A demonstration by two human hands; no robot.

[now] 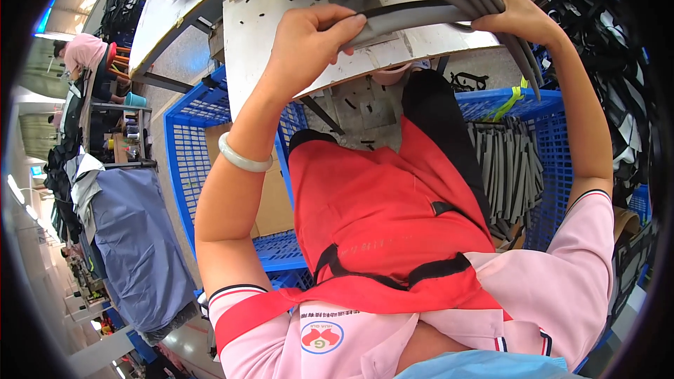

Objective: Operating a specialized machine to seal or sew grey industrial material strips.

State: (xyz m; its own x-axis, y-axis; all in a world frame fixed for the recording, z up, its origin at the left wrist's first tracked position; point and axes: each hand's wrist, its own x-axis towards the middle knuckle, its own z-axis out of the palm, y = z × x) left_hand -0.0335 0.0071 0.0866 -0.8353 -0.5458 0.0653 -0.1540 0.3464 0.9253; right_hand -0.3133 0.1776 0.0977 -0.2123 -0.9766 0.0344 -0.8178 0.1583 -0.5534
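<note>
Strips, grey, are held above the worktop's near edge. The left hand's fingers pinch one end; the right hand clasps the bundle. They look light and bendy, probably best gripped near the ends.
</note>
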